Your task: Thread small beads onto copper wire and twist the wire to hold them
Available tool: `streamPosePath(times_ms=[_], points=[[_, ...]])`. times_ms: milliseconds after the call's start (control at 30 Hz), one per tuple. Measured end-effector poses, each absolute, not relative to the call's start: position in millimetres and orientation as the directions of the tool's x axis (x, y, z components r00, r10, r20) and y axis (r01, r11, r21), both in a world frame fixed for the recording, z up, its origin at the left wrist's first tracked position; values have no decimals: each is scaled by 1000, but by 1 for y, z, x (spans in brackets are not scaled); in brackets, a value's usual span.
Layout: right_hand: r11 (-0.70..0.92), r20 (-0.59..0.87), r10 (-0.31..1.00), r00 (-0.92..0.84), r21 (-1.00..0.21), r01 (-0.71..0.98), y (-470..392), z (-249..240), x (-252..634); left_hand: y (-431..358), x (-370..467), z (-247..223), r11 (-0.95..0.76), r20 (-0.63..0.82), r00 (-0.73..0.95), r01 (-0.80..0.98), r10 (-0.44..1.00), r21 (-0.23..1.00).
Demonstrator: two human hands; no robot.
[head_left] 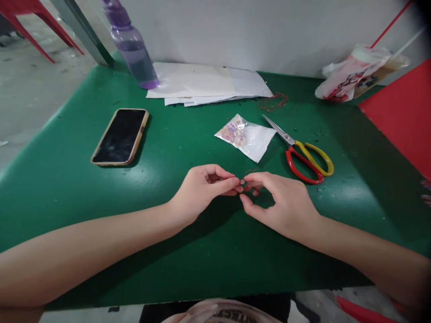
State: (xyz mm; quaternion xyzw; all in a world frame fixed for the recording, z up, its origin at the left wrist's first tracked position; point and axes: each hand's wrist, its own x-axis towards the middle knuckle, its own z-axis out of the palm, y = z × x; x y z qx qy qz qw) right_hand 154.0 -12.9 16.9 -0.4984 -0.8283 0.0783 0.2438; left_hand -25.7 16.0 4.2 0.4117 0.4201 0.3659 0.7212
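My left hand pinches a small pale bead at its fingertips, above the green table. A thin reddish-brown thread curves up just beyond the bead, partly hidden by my fingers. Close on the other side is my right hand, its index fingertip at the bead and its thumb held apart below. Its other fingers curl behind, partly out of sight. Beyond the hands lies a small clear and white packet with coloured beads showing through. Scissors with red and yellow handles rest right of the packet.
A phone lies at the left. Further back are a purple spray bottle, white papers, a loose coil of brown thread and bagged drink cups. A grey wall borders the far edge.
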Motion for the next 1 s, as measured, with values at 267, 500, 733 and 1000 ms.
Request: streamPosePath(times_ms=[267,500,733,1000], points=[[562,383,809,-446,-282,778,-10,15,160,17,-27,4,412,-295,459,-178,838,893],[575,403,792,-459,-241,782,-11,11,164,19,-25,6,457,-311,504,-197,806,867],[646,430,726,-536,-163,745,-10,10,164,18,-26,8,384,-299,536,-51,789,922],[644,401,739,-542,-182,743,-12,8,163,19,-28,8,333,-314,517,58,797,941]])
